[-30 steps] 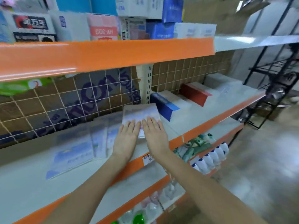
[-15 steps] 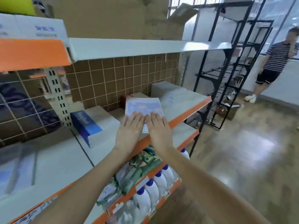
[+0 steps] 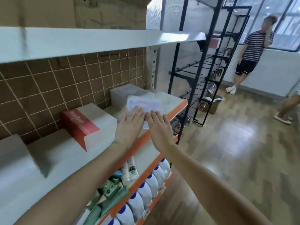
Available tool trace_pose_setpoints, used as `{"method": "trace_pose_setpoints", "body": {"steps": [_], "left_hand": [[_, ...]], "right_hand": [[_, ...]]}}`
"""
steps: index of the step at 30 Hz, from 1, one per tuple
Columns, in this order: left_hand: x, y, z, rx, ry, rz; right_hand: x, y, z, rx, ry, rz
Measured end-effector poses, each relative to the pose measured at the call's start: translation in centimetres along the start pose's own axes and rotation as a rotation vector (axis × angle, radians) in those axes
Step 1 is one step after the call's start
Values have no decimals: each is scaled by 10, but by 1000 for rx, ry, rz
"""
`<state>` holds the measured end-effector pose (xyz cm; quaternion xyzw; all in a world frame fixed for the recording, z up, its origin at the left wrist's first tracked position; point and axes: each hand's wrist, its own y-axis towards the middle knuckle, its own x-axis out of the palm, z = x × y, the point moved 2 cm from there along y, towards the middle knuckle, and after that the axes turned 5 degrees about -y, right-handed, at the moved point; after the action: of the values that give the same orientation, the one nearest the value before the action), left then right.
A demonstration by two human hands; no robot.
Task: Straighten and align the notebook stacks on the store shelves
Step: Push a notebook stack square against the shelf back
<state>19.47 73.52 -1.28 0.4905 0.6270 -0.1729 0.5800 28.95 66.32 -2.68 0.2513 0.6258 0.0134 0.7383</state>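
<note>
A thin stack of pale blue and purple notebooks (image 3: 144,104) lies near the front edge of the white shelf (image 3: 61,148), toward its right end. My left hand (image 3: 129,125) and my right hand (image 3: 158,125) lie side by side on its near part, fingers straight and flat on the cover. Behind it stands a taller stack of white notebooks (image 3: 128,93) against the tiled back wall. To the left sits a stack with a red cover (image 3: 79,124) and white page edges.
The shelf's orange front strip (image 3: 175,108) runs under my wrists. Lower shelves hold green packets (image 3: 112,190) and white bottles with blue caps (image 3: 146,190). A black wire rack (image 3: 209,75) stands right of the shelf end. Two people (image 3: 251,51) are on the wooden floor.
My hands have carried the pale blue notebooks rightward along the shelf, past the blue and red stacks, to the right end. The view turned right with them.
</note>
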Motion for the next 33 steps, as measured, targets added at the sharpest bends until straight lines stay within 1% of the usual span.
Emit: {"method": "trace_pose_setpoints", "body": {"steps": [2, 3, 6, 7, 9, 12, 14, 18, 20, 22, 24, 26, 30, 33], "left_hand": [[11, 31, -4, -38, 28, 121], [19, 44, -5, -44, 25, 93], [44, 80, -5, -105, -30, -113], [50, 91, -6, -131, -38, -112], [55, 107, -7, -171, -55, -6], [63, 118, -9, -228, -114, 37], [70, 124, -14, -276, -136, 117], [79, 137, -17, -382, -135, 75], [82, 143, -14, -422, -103, 75], [86, 148, -11, -467, -152, 29], [90, 150, -8, -541, -225, -28], [91, 153, -5, -557, -193, -40], [100, 159, -5, -630, -190, -117], [100, 156, -3, -678, -253, -97]], "right_hand": [[11, 30, 18, -15, 17, 1], [17, 44, 26, -30, 29, -9], [38, 82, 48, -109, 35, -63], [45, 94, 54, -143, 42, -71], [58, 114, 64, -201, 69, -93], [73, 137, 70, -272, 124, -134], [84, 154, 72, -330, 162, -126], [101, 182, 75, -437, 271, -92], [106, 193, 79, -480, 351, -35], [110, 199, 83, -522, 408, 10], [116, 203, 88, -566, 431, 6], [117, 212, 94, -620, 457, 18], [121, 234, 105, -769, 447, -139], [123, 241, 117, -822, 497, -252]]}}
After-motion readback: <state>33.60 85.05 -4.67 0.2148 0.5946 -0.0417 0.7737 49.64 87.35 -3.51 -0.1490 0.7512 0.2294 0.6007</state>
